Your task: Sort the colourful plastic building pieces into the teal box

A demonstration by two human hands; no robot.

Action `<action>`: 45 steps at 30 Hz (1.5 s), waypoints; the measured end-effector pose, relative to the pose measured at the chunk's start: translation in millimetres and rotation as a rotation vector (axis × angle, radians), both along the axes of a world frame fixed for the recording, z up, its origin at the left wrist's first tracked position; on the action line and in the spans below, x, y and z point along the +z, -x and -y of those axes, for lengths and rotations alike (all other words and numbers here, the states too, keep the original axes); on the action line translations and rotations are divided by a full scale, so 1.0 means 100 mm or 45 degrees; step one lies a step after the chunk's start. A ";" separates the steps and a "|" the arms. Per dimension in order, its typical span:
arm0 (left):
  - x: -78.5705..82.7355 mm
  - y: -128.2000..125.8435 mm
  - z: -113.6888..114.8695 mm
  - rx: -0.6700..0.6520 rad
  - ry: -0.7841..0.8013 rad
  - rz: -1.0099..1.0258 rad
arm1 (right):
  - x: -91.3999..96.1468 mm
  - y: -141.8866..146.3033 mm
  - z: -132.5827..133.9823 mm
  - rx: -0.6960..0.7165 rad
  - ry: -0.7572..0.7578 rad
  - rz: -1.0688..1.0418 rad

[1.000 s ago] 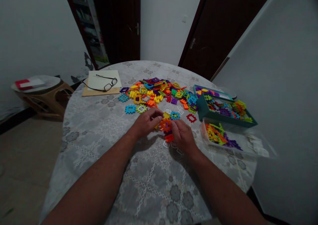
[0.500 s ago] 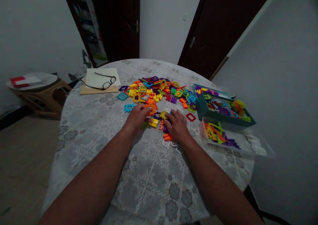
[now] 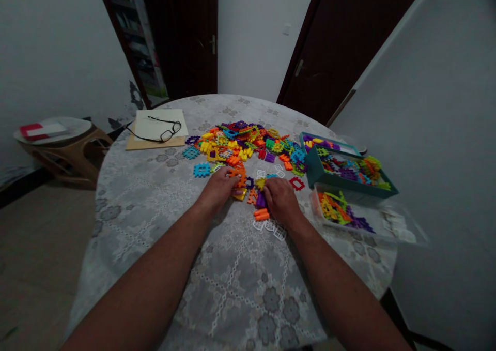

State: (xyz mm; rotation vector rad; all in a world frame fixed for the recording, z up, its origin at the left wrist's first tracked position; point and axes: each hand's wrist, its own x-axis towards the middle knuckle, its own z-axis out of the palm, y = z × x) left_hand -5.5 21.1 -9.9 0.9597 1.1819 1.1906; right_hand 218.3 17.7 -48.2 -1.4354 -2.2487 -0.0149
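My left hand is closed on an orange toothed building piece, its fingers at the piece's near edge. Under those fingertips a yellow piece partly shows. My right hand has curled fingers with a yellow toothed building piece at the fingertips; the hand hides part of it. Between the hands lie a small orange piece and a dark purple one. A purple block and an orange block lie beside my right hand.
A heap of coloured building pieces spreads behind my hands. At the right stand a green box and a clear plastic tray with more pieces. Glasses rest on paper at the left. White frame pieces lie near my right wrist.
My right hand has curled its fingers and shifted slightly right and nearer me. My left hand has moved a little to the right, and the orange piece now stands more tilted up.
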 end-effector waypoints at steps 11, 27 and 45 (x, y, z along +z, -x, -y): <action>-0.03 0.02 -0.03 0.026 0.020 0.067 | 0.03 -0.13 0.03 0.196 0.094 -0.009; 0.01 -0.12 0.14 -0.274 0.068 0.251 | 0.21 0.36 0.29 -0.033 0.826 -1.899; 0.01 -0.17 0.16 -0.262 0.160 0.312 | 0.19 0.05 0.17 -0.210 0.392 -1.165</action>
